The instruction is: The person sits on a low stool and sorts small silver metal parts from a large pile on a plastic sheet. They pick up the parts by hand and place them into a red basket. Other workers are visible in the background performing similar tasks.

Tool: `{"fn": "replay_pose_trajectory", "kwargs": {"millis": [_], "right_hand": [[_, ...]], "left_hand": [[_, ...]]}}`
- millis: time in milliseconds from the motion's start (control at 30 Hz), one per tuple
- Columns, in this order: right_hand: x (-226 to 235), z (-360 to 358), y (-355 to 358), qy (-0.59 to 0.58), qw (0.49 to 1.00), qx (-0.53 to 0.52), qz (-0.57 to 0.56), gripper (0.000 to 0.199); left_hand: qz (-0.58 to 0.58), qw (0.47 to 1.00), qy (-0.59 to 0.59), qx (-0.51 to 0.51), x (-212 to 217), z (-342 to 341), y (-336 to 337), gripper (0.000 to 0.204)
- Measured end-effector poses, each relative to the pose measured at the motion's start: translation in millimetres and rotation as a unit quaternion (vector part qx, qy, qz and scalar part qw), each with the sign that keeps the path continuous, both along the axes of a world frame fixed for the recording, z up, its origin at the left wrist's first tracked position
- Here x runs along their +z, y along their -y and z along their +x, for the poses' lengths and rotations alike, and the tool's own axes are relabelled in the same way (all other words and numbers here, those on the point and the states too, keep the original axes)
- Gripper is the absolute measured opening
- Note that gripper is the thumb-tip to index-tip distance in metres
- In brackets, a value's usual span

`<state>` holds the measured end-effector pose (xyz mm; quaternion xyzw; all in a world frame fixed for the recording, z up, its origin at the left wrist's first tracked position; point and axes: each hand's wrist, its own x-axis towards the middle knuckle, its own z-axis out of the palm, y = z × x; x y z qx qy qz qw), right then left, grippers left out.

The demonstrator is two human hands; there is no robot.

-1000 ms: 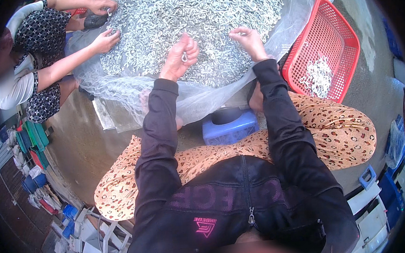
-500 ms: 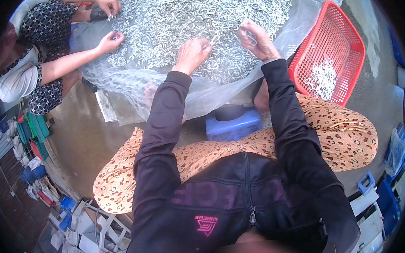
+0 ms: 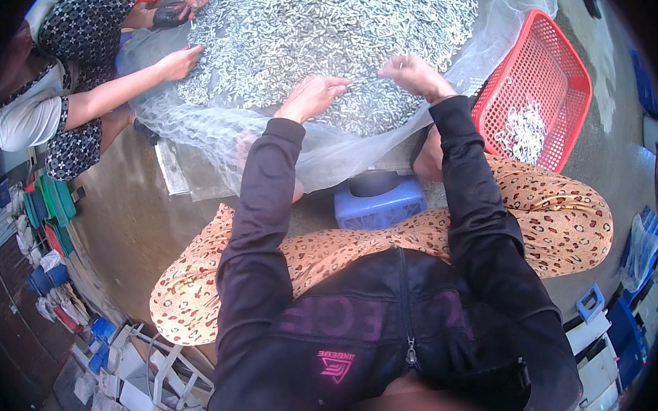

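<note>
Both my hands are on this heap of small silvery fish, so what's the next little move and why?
Probably carry the pinch in the right hand over to the red basket. Its fingers look closed above the fish pile, and the basket holds only a small sorted heap. The left hand lies flat on the pile.

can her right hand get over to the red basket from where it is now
Probably yes. The right hand is on the pile of small silvery fish, and the red basket sits just to its right with nothing visible between them.

Heaped small silvery fish (image 3: 318, 25), spread wide over translucent netting (image 3: 212, 137), partly under both hands.
</note>
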<state>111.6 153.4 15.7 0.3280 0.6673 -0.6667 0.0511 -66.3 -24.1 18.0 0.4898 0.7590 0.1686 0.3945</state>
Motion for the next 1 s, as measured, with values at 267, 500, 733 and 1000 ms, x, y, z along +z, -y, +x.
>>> {"fn": "replay_pose_trajectory", "kwargs": {"millis": [267,500,733,1000], "right_hand": [[-57.3,4.2,60.1,0.208,0.881,0.115,0.409,0.04],[-31.8,-0.6,4.1,0.055,0.998,-0.021,0.011,0.027],[-47.3,-18.1,35.9,0.088,0.895,0.114,0.423,0.029],[-26.8,2.1,-9.6,-0.114,0.94,-0.169,-0.272,0.027]], "left_hand": [[0.117,0.953,0.214,0.181,11.6,-0.7,-12.6,0.026],[0.204,0.649,0.69,0.247,34.3,-6.4,-6.0,0.024],[0.156,0.708,0.664,0.184,39.4,-18.5,0.8,0.01],[0.084,0.983,-0.119,-0.115,-17.4,44.4,19.9,0.016]]}}
